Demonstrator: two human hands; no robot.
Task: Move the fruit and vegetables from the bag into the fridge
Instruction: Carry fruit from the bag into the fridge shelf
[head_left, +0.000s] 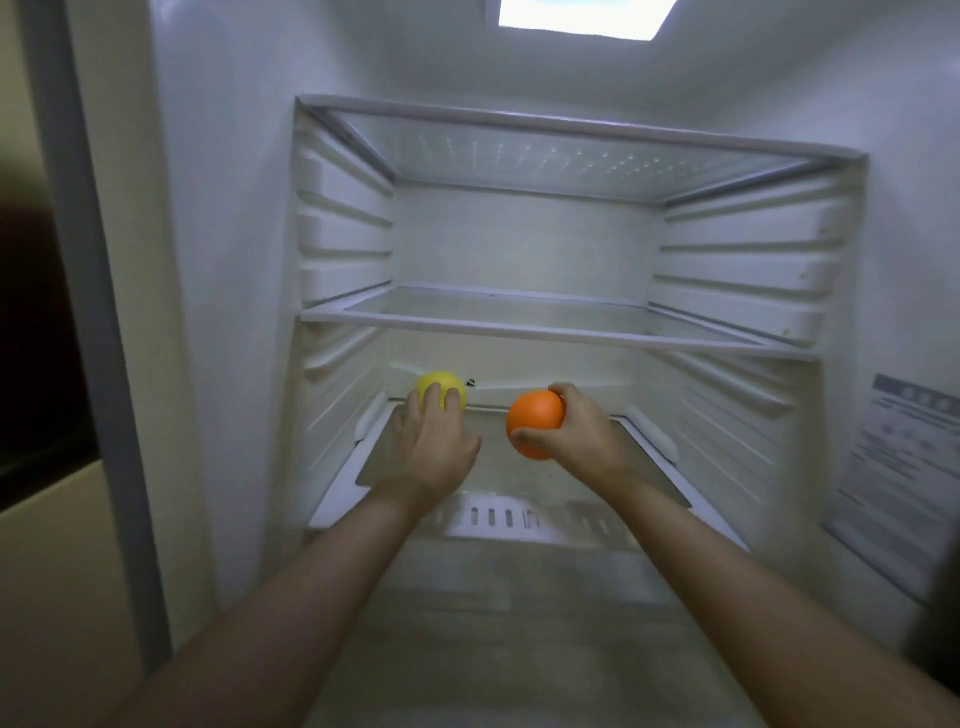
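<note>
Orange (535, 422) gripped in right hand (582, 436), held just above bottom glass shelf (493, 467) inside open fridge (249, 260). Yellow fruit (440, 387) at back left of same shelf, left hand (434, 441) fingers draped over it, grip unclear. Two upper shelves (561, 325) bare.

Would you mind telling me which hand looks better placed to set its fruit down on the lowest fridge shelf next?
Left, probably. The left hand already has the round yellow fruit far back and low over the lowest glass shelf, whereas the right hand holds the round orange fruit seemingly higher.
</note>
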